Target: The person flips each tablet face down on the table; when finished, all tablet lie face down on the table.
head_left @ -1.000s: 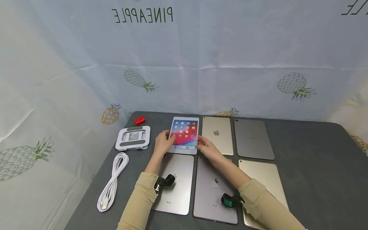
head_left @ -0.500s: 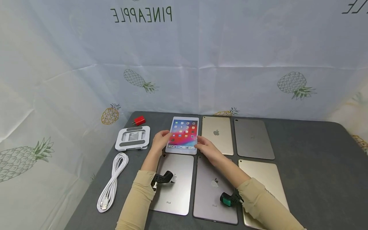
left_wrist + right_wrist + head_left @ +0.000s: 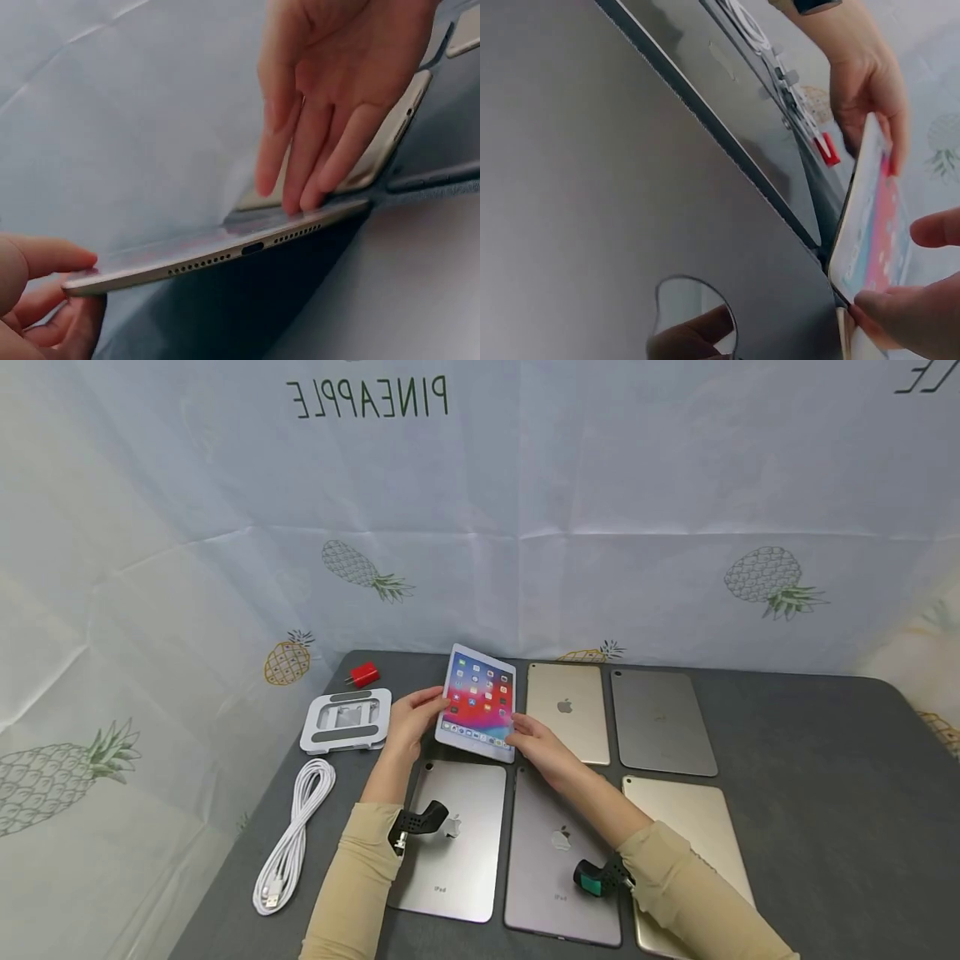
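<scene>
A small white tablet (image 3: 477, 697) with its home screen lit tilts up from the dark table, its left side higher than its right. My left hand (image 3: 408, 722) pinches the left edge, thumb on the screen side and fingers underneath, as the left wrist view shows at the tablet's near corner (image 3: 112, 279). At the opposite edge, my right hand (image 3: 546, 750) touches the lower right corner with its fingertips. Its fingers (image 3: 304, 161) are nearly straight and its thumb stands apart from the tablet.
Several tablets lie face down: silver (image 3: 461, 868), grey-purple (image 3: 540, 868), two gold (image 3: 573, 722) ones and a dark grey one (image 3: 663, 727). On the left are a folded white stand (image 3: 345, 734), a red plug adapter (image 3: 365, 674) and a coiled white cable (image 3: 294, 835). A pineapple-print curtain (image 3: 600, 468) hangs behind.
The tablet lay flat; its left side is now raised. My left hand slid outward along the left edge, then took hold and lifted. My right hand has hardly moved.
</scene>
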`<state>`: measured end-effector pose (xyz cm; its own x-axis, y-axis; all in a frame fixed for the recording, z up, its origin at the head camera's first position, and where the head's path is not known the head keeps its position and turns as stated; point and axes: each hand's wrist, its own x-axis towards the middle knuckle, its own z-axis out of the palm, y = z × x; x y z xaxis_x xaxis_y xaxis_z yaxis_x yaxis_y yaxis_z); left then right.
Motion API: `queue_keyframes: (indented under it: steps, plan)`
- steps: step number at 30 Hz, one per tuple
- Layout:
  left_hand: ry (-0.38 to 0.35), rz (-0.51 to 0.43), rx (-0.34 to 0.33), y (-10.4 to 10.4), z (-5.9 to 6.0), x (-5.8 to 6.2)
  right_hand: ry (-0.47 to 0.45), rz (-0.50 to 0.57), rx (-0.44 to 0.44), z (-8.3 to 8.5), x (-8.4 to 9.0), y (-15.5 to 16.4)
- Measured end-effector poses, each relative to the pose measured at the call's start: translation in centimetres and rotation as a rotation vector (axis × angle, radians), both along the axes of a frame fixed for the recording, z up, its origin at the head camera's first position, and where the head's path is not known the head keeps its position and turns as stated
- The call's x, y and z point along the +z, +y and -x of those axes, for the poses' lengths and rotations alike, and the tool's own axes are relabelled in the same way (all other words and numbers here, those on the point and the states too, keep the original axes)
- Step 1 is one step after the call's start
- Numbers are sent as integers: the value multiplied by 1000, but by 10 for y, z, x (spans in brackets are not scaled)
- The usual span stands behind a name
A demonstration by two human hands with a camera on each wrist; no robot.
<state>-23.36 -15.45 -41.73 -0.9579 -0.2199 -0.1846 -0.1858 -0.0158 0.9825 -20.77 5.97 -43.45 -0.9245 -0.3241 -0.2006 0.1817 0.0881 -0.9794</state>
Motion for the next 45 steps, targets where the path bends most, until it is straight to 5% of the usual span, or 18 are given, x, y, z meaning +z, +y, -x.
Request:
queue_keyframes:
  steps: [10,22,28,37,45]
  plan:
    - [108,69,75,19,-3,14,149,-188,40,2,28,-11]
    - [183,53,62,30,-2,23,127,-82,98,9,42,-27]
    - [232,43,-5,36,-4,31,75,33,84,6,50,-26]
    - [244,-177,-126,48,-5,27,89,153,-55,7,52,-15]
    - [160,-89,-258,54,-8,14,58,180,-87,9,51,-1]
